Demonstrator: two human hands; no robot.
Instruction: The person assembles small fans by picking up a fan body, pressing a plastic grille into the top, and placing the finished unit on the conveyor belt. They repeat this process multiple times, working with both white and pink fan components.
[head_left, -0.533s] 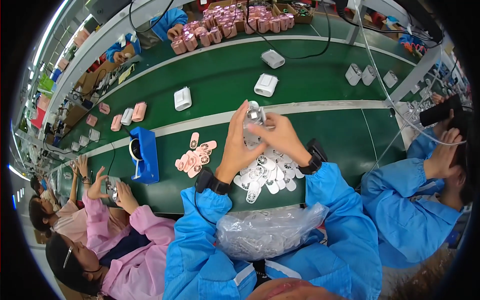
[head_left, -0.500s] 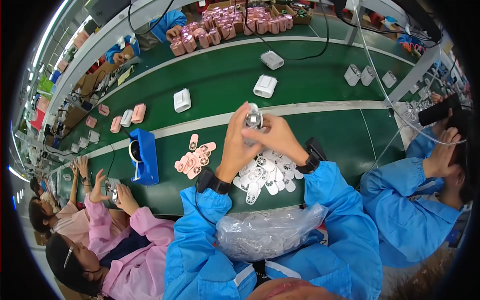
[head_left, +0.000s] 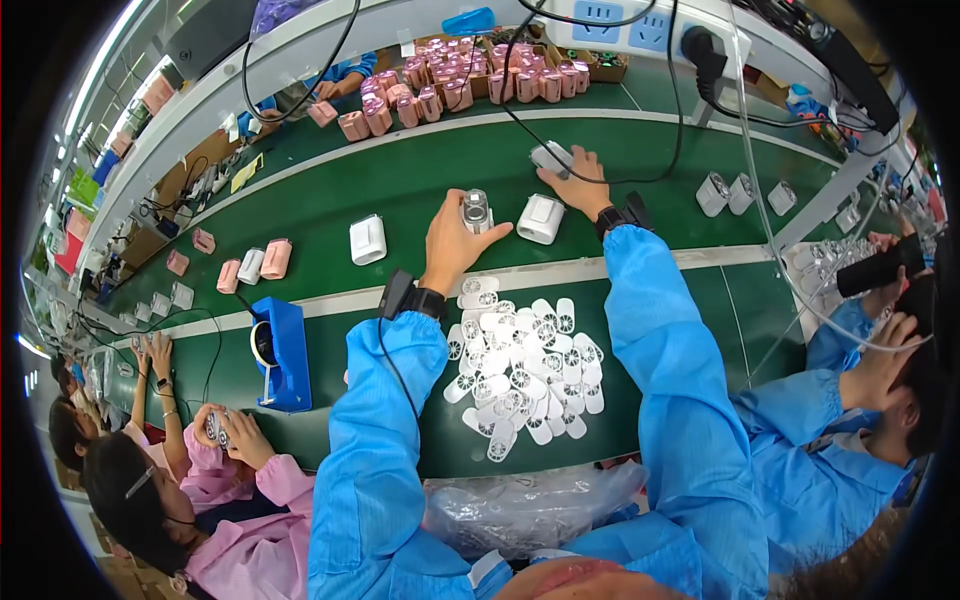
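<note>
My left hand [head_left: 452, 245] is wrapped round a small white device [head_left: 477, 212] with a clear, silvery round end facing up, over the far part of the bench. Farther right, my right hand [head_left: 582, 183] reaches out and its fingers close on a white plastic housing [head_left: 549, 157] on the green belt. Between the two hands stands another white housing [head_left: 541, 219]. A heap of white oval-ended cover plates [head_left: 525, 375] with round fan-like grilles is spread on the green bench below my wrists. My left sleeve hides most of the pink plates.
To the left are a blue tape dispenser [head_left: 285, 355], a white housing [head_left: 367, 240] and a pink housing [head_left: 276, 259]. Black cables [head_left: 680, 110] hang over the belt. A clear plastic bag [head_left: 530, 508] lies in my lap. Co-workers sit on both sides.
My hands have parted. The left has carried the device slightly left and the right has reached forward to the far white housing. The view has shifted, and my left sleeve covers the pink plates.
</note>
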